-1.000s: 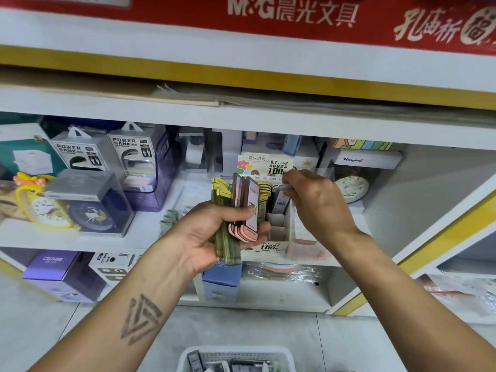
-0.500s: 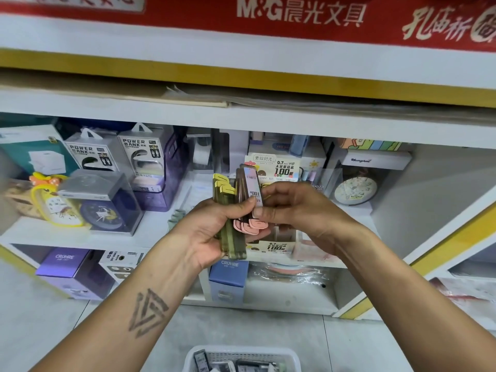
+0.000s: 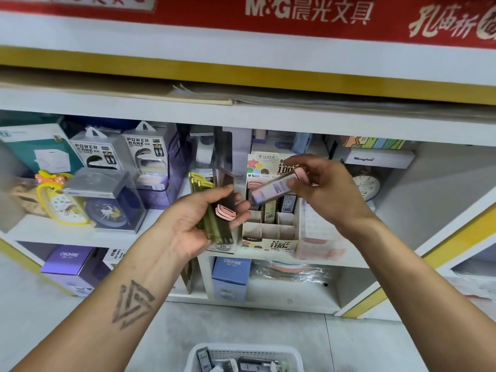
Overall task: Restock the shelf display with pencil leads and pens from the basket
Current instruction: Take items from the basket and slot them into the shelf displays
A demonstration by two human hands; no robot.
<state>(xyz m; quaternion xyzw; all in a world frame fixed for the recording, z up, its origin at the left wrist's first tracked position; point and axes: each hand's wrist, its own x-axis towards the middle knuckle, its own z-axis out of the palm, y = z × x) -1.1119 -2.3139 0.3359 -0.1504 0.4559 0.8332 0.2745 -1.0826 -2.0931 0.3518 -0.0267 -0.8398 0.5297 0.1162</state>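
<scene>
Pencil leads mid-restock: right hand (image 3: 326, 191) pinches one case (image 3: 276, 187) above display box (image 3: 271, 232) at centre frame; left hand (image 3: 198, 224) grips more; basket (image 3: 245, 357) below still holds stock.

Both hands (image 3: 212, 216) raised, fingers curled

— What are the lead cases made of?

— Clear, glossy plastic: the case (image 3: 277, 187) pinched in the right hand (image 3: 326, 193) has a matt pink cap, and the bundle (image 3: 214, 210) in the left hand (image 3: 193, 224) is olive-tinted and see-through.

— And the display box (image 3: 269, 238) behind them?

— Printed cardboard, matt, with plain card dividers.

— Anything shinier around?

— At nine o'clock the clock box (image 3: 107, 200) is clear, hard plastic that catches the light. At six o'clock the basket (image 3: 245, 357) is white moulded plastic with a lattice wall. The shelf (image 3: 268, 118) looks like smooth, white-painted board, and the floor (image 3: 241, 326) is grey tile, dull and slightly mottled.
</scene>
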